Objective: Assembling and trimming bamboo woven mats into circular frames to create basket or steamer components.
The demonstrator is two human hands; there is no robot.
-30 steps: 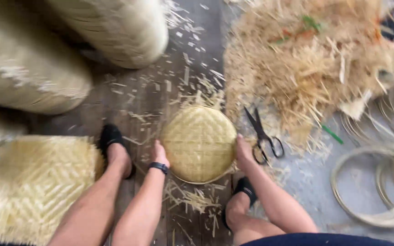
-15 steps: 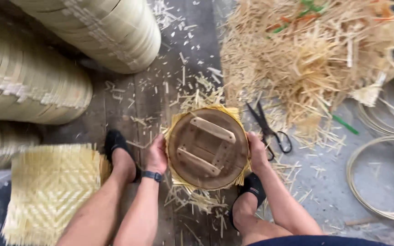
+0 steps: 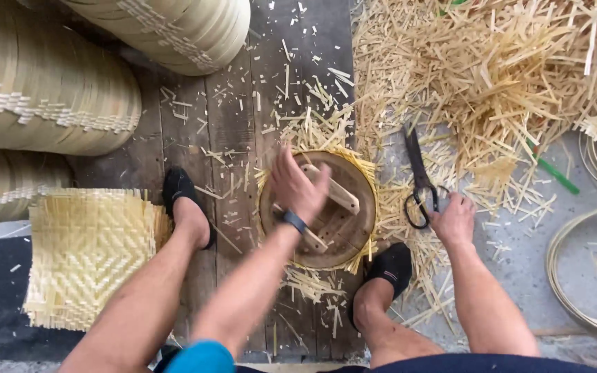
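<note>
Left hand (image 3: 298,186) flat, fingers spread, pressing round wooden mould (image 3: 326,211), holding nothing, right hand (image 3: 454,220) grip closed on scissors (image 3: 419,183) handle

My round wooden form (image 3: 333,221) is brown, rimmed by pale yellow woven strips. Just right of it lie black scissors (image 3: 419,181) – beyond them, straw-coloured trimmings (image 3: 492,76) and a green stick (image 3: 554,173). Left of it, a cream mat (image 3: 88,255) woven in diamond pattern – my shoes (image 3: 181,193) black.
</note>
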